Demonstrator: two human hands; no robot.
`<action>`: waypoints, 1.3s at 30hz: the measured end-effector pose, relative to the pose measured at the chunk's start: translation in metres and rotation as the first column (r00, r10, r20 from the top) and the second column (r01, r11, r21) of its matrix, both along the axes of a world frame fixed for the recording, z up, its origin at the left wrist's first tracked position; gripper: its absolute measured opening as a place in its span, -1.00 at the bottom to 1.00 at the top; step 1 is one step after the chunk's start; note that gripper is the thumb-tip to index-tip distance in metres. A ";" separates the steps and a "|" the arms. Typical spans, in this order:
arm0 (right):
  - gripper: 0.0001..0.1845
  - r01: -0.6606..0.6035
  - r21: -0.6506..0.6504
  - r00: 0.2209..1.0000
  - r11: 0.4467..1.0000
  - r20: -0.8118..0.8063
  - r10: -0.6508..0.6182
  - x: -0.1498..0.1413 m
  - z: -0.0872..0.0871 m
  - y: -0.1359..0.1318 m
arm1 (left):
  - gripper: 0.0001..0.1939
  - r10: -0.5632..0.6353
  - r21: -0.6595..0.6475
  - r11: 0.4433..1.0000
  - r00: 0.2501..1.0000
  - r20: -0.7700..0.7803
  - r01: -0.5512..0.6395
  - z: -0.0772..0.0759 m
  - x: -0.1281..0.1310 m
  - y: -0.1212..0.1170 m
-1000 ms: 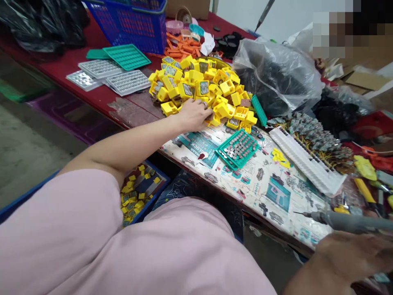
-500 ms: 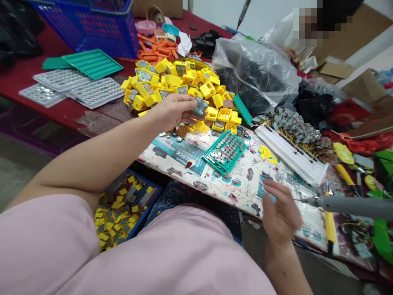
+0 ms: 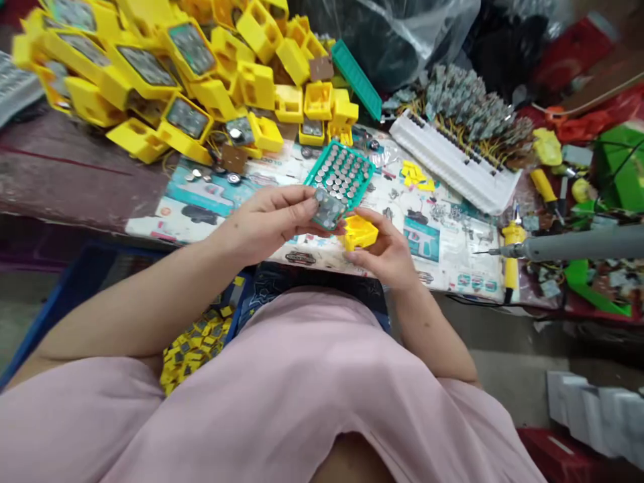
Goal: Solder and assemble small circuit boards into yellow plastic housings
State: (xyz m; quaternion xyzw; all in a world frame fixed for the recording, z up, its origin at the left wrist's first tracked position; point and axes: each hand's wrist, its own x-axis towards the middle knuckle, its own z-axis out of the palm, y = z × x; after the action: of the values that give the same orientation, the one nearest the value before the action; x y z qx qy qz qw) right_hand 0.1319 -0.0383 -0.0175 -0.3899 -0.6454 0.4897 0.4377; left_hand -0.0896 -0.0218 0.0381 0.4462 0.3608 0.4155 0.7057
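Observation:
Between the thumb and fingers of my left hand (image 3: 274,218) is a grey rectangular circuit module (image 3: 328,208), tilted toward me. My right hand (image 3: 387,251) grips a small yellow plastic housing (image 3: 360,233) just to the right of the module; the two parts are close, and I cannot tell whether they touch. Right behind them lies a green tray (image 3: 369,176) holding several rows of silver button cells. Many more yellow housings (image 3: 256,84), some fitted with grey modules, are heaped at the back left.
A white foam rack (image 3: 455,164) with wired grey boards stands at the back right. A grey electric screwdriver (image 3: 578,248) points in from the right, above a yellow soldering iron (image 3: 512,261). Below the table's left side, a blue bin (image 3: 85,288) holds yellow parts (image 3: 196,352).
My left hand has brought the grey module from the heap down to the table's front. My right hand has moved left and now holds a yellow housing. The view has tilted down.

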 end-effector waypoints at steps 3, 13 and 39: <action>-0.51 0.158 0.226 0.977 0.961 0.105 -0.185 0.017 -0.004 -0.019 | -0.60 0.037 -0.082 0.996 0.998 -0.048 -0.041 -0.018 0.008 -0.010; -0.61 0.159 0.584 0.791 0.796 0.407 -0.457 0.043 -0.009 -0.040 | -0.70 -0.086 -0.306 0.952 0.979 -0.186 0.026 -0.034 0.027 -0.012; -0.40 0.047 0.619 0.760 0.784 0.487 -0.430 0.046 -0.014 -0.045 | -0.59 0.137 0.419 0.605 0.430 -0.892 0.677 -0.025 0.054 -0.013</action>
State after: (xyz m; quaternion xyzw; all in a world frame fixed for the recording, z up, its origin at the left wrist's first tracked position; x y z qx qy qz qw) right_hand 0.1780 -0.0834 -0.0314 -0.4583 -0.8080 0.0584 0.3656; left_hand -0.0353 -0.0348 0.0131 0.8916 0.3721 0.1022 0.2369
